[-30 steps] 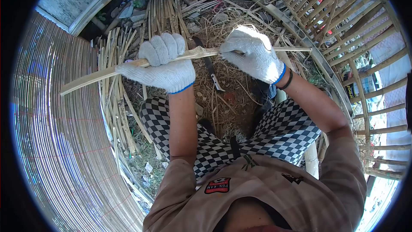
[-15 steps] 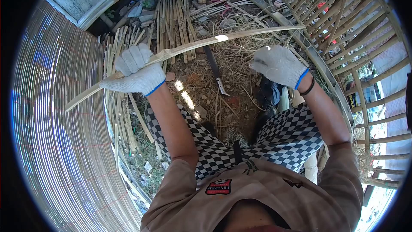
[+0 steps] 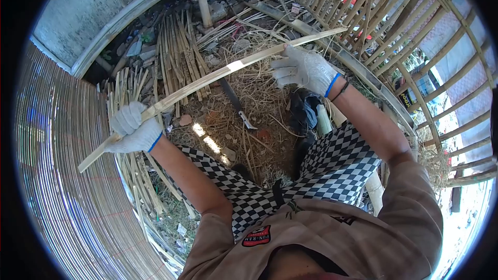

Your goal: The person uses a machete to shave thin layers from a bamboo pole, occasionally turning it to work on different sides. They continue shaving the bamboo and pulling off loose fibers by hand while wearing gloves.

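Observation:
A long split bamboo strip (image 3: 199,83) slants across the view, its far end raised to the right. My left hand (image 3: 136,129), in a white knit glove with a blue cuff, is wrapped round the strip close to its lower left end. My right hand (image 3: 308,72), gloved the same way, is at the strip's right part; one fingertip meets its edge while the other fingers stretch apart below. On the ground beneath the strip lies a dark-bladed knife (image 3: 234,101) with a pale handle, part of its blade hidden behind the strip.
Bundles of split bamboo (image 3: 179,54) lie at the back left. A slatted bamboo screen (image 3: 67,124) stands on the left, a bamboo lattice (image 3: 415,36) on the right. Shavings (image 3: 259,85) cover the ground. A dark plastic bag (image 3: 301,111) sits by my right knee.
My right hand has come to the strip from apart and its fingers have spread. My left hand keeps its hold. The camera view has shifted and turned a little.

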### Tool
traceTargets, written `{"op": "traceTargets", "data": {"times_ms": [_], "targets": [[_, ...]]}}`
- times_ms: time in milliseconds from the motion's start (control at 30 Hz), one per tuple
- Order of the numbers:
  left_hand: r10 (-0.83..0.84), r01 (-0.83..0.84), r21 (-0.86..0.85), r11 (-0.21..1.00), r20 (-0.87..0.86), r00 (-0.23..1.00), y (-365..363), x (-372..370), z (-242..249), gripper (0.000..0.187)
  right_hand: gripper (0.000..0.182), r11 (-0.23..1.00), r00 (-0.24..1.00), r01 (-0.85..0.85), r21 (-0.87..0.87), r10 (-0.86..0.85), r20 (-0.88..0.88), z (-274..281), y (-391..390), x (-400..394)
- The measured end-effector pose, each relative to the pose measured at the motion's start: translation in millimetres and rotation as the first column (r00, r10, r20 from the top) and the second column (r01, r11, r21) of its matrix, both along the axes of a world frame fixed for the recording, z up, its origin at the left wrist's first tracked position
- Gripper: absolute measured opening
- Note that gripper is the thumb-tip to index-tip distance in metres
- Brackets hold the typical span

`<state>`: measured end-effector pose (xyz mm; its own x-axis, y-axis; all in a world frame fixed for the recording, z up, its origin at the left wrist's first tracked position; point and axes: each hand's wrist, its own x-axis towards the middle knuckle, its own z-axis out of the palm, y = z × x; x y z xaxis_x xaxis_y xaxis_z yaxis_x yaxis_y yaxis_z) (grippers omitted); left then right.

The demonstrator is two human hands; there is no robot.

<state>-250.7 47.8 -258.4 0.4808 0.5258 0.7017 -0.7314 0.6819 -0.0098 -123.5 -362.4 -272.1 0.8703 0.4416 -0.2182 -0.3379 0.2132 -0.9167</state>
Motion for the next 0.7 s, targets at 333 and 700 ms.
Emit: {"op": "traceTargets", "data": {"times_ms": [333, 700], "targets": [[-0.063, 0.082, -0.219, 0.972, 0.091, 0.994, 42.3, -29.4, -3.9, 0.078, 0.039, 0.900, 0.907, 0.417, 0.125, -0.404, -0.120, -13.2, -15.6, 43.7], [-0.169, -0.241, -0.408, 0.881, -0.745, 0.645, -77.7, 56.6, -2.0, 0.073, 0.031, 0.915, 0.942, 0.332, 0.230, -0.334, -0.035, -3.6, 2.5, 45.8]]}}
